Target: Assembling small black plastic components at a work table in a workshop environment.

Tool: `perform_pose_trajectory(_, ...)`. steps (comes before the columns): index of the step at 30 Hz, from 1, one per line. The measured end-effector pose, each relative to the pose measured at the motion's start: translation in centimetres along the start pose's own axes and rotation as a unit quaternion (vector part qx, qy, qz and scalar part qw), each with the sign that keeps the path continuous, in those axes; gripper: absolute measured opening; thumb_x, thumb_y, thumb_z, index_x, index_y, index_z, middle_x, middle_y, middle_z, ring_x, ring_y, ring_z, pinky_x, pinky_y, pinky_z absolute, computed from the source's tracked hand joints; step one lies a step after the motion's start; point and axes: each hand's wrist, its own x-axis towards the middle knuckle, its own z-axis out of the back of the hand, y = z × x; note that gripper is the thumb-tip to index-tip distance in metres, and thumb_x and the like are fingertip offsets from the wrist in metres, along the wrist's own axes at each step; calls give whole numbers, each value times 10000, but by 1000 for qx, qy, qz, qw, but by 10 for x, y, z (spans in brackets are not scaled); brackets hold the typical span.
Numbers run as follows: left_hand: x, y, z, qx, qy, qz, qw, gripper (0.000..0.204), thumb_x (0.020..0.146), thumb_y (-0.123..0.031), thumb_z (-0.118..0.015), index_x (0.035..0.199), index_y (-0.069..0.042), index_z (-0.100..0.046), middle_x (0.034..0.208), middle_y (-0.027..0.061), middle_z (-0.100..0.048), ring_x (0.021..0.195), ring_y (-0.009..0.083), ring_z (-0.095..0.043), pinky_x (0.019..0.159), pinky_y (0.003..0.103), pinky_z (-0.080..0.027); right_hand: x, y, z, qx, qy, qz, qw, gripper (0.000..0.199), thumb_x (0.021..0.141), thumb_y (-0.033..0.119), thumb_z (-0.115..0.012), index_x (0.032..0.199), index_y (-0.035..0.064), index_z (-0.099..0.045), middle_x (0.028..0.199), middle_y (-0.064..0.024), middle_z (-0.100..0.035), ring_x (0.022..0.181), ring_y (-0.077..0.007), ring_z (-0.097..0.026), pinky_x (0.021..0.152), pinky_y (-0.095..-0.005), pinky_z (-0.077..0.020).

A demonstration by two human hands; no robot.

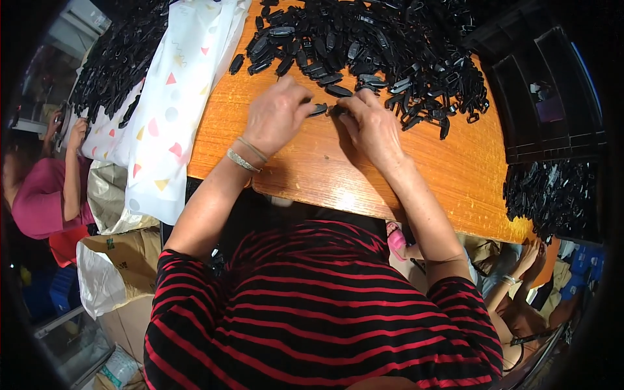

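Worktop is an orange varnished wooden table (416, 175), glossy, visible grain, rounded front edge. Far half is covered by a heap of small black plastic clips (390, 45), oblong, shiny, loosely tangled. The person's left hand (276, 117) pinches one black clip (318, 109) between thumb and fingers, closed on it, just at the near edge of the heap. Right hand (372, 127) is curled with fingers pressed down on another small black piece (338, 112) next to it; fingers hide most of it, so shape unclear. The hands nearly touch. White plastic sheet with coloured triangles and dots (175, 97) drapes over the table's left side. Dark plastic crate (552, 97) sits right.
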Motion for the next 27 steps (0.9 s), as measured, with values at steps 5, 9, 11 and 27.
perform_pose_trajectory(5, -5, -5, -13, 43, 25, -14, 999, 124, 827, -131, -680, 929, -62, -678, 872, 101, -590, 807, 311, -610, 687, 395, -498, 12, 0, -4, -79, 63, 1, 995, 208, 779, 77, -717, 978, 51, -663, 946, -116, -590, 742, -334, -640, 634, -410, -526)
perform_pose_trajectory(9, -10, 2, -13, 29, 59, 37, 997, 118, 845, -143, -663, 922, -57, -686, 888, 95, -615, 801, 313, -619, 692, 398, -502, 16, -1, 8, -35, 54, 23, 998, 169, 782, 64, -709, 946, 57, -670, 935, -112, -603, 731, -339, -638, 635, -413, -524)
perform_pose_trajectory(11, -12, 3, -10, 31, 55, 39, 997, 122, 847, -147, -662, 928, -60, -690, 886, 97, -615, 797, 314, -619, 694, 398, -502, 18, -4, 16, -40, 17, 32, 999, 143, 782, 56, -706, 921, 61, -676, 899, -113, -618, 733, -336, -639, 638, -410, -521)
perform_pose_trajectory(27, -26, 1, -11, -132, 0, 72, 989, 213, 850, -76, -676, 1052, -15, -650, 939, 85, -655, 788, 222, -640, 690, 305, -504, -29, 20, 8, 17, 101, 11, 995, 188, 796, 80, -709, 980, 57, -685, 887, -113, -613, 773, -317, -642, 640, -399, -526)
